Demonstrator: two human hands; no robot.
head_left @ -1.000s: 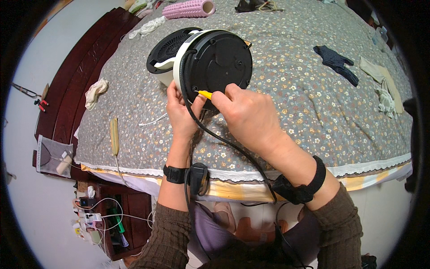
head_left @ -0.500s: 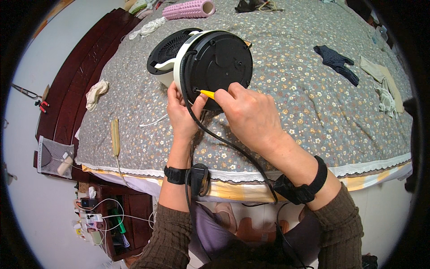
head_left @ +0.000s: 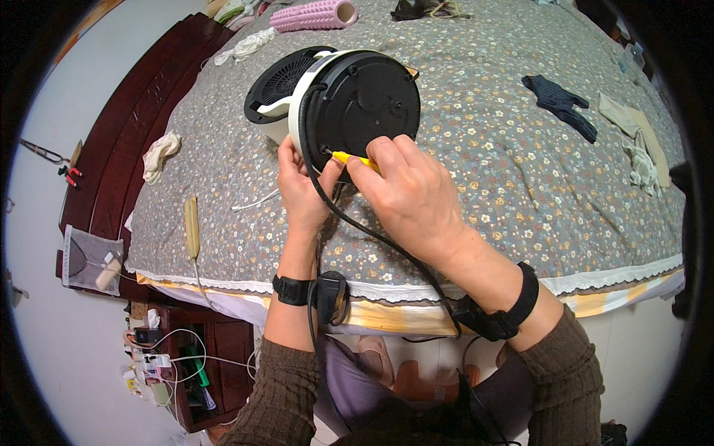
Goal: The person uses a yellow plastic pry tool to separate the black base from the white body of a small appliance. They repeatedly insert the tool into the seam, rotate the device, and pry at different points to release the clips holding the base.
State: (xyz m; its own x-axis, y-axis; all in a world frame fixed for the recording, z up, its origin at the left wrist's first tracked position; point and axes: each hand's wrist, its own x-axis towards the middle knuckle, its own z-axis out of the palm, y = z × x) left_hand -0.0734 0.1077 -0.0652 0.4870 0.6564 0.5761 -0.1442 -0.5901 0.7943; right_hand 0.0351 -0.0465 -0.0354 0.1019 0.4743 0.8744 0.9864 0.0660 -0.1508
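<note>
A white and black fan lies tipped over on the bed, its round black base turned toward me and its grille on the far left side. My left hand grips the lower edge of the base, thumb on the near side and fingers behind. In my right hand is a yellow-handled screwdriver, pinched between thumb and fingers. Its tip meets a screw hole at the base's lower left, beside my left thumb. The fan's black power cord hangs from the base's left rim and runs between my forearms.
A flowered grey bedspread carries the fan. Behind it lie a pink foam roller and a white cloth. Dark blue socks and beige clothing are at right. A nightstand with cables stands lower left.
My right hand has turned and shifted slightly left and down around the screwdriver, showing more of its handle. The fan and my left hand look unmoved.
</note>
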